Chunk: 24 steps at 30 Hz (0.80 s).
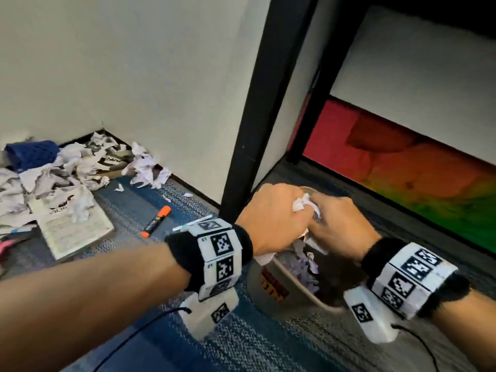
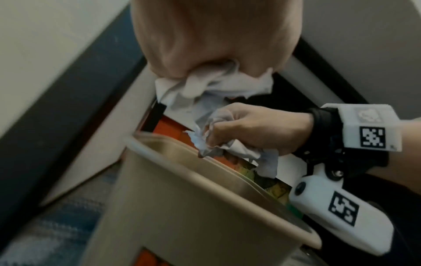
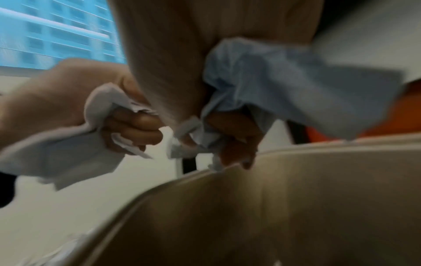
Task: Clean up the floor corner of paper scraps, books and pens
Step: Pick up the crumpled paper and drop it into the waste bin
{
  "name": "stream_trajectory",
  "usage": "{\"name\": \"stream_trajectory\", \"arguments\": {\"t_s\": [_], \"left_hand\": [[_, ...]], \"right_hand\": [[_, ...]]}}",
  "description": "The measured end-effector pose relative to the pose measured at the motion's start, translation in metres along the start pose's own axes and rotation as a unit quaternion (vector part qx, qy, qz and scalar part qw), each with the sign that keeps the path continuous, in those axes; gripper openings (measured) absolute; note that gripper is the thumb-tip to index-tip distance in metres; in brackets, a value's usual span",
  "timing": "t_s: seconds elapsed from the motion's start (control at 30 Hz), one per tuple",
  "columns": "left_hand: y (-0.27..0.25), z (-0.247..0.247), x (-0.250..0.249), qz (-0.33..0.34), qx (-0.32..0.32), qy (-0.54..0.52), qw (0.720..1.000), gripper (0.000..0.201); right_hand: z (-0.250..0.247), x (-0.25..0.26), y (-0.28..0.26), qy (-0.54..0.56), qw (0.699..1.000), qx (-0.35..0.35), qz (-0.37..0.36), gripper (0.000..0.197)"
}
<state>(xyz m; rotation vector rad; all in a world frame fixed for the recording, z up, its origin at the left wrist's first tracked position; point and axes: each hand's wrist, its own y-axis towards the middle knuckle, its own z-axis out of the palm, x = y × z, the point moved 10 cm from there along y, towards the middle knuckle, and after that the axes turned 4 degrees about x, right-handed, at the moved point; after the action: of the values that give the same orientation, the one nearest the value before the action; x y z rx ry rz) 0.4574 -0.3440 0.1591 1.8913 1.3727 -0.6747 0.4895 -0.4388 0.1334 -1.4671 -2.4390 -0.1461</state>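
Both hands are held together over the open grey waste bin (image 1: 271, 288), each gripping crumpled white paper scraps (image 1: 302, 202). My left hand (image 1: 271, 216) clutches a wad (image 2: 205, 86) that hangs below its fist. My right hand (image 1: 338, 224) holds another wad (image 2: 230, 147) just above the bin's rim (image 2: 205, 158). More scraps lie inside the bin (image 1: 306, 267). A heap of torn paper (image 1: 69, 167) fills the floor corner at the left, with an open book (image 1: 75, 226) and an orange-capped marker (image 1: 157, 220) on the carpet.
A blue perforated basket (image 1: 32, 154) lies tipped in the paper heap. A black table leg (image 1: 257, 103) stands just behind the bin. A thin white pen (image 1: 192, 222) lies by my left wrist. A rainbow-coloured mat (image 1: 402, 167) lies under the table at the right.
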Motion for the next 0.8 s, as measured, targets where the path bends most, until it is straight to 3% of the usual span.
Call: {"name": "stream_trajectory", "arguments": {"t_s": [0.1,0.17,0.27,0.33,0.43,0.57,0.67,0.73,0.8], "left_hand": [[0.019,0.022,0.009,-0.054,-0.028,-0.117,0.991,0.038],[0.031,0.029,0.013,-0.070,-0.042,-0.145,0.986,0.034],[0.037,0.056,0.029,-0.147,0.056,-0.157,0.975,0.043],[0.033,0.065,0.037,-0.182,0.135,-0.097,0.969,0.056],[0.031,0.056,0.039,-0.176,0.188,-0.027,0.966,0.056],[0.036,0.018,0.042,-0.150,0.147,-0.002,0.978,0.023],[0.027,-0.022,0.056,-0.145,0.114,0.099,0.978,0.016],[0.013,-0.044,0.078,-0.156,0.152,0.206,0.954,0.016],[-0.003,-0.068,0.108,-0.177,0.203,0.311,0.911,0.019]], "right_hand": [[0.019,-0.038,0.005,-0.022,0.997,0.052,0.044,0.021],[0.023,-0.043,0.009,-0.008,0.996,0.078,0.031,0.030],[0.029,-0.042,0.011,-0.028,0.991,0.131,-0.003,0.045],[0.030,-0.048,0.009,-0.060,0.984,0.170,0.008,0.051],[0.008,-0.055,0.013,-0.102,0.983,0.151,0.036,0.032],[-0.038,-0.014,0.025,-0.144,0.989,0.035,-0.008,0.026],[-0.053,0.042,0.033,-0.145,0.988,-0.002,-0.057,0.030],[-0.049,0.082,0.040,-0.154,0.984,0.002,-0.090,0.033],[-0.038,0.119,0.047,-0.166,0.979,0.014,-0.117,0.032]]}}
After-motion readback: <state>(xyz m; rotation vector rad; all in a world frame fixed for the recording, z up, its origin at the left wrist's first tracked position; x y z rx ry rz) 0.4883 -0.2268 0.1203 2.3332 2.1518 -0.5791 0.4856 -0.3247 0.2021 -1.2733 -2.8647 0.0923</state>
